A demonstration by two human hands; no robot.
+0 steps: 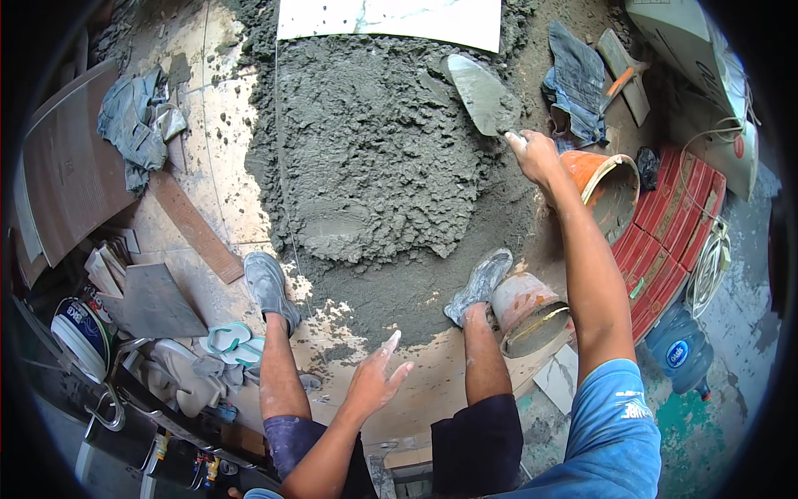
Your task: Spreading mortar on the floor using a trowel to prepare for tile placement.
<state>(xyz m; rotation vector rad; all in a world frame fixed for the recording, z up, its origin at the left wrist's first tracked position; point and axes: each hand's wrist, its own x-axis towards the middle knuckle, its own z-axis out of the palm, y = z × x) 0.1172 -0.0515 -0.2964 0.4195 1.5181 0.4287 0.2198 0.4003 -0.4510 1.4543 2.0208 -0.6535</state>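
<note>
Nearest to the camera, a blue fabric sleeve was seen on the right upper arm. From it the bare right hand was stretched forward, its fingers closed round the handle of a pointed grey metal trowel. The bare left hand was held out between the legs, thumb and fingers wide apart, with nothing gripped. A thick bed of rough grey mortar was spread on the beige tiled floor, and the trowel's blade was placed at the bed's right edge, towards its far right corner. By the bed's far edge, a white grey-veined tile was laid.

Spreading and levelling of the mortar was judged to be in hand, the surface being smoothed only in patches; a flat blade and a steady inward stroke from the right edge seemed to be called for.

Most of the trowel's handle was covered by the right fingers. Whether mortar was touched by the blade could not be told. The tile was cut off by the view's upper edge, and the contents of the orange round bucket were hard to make out.
</note>
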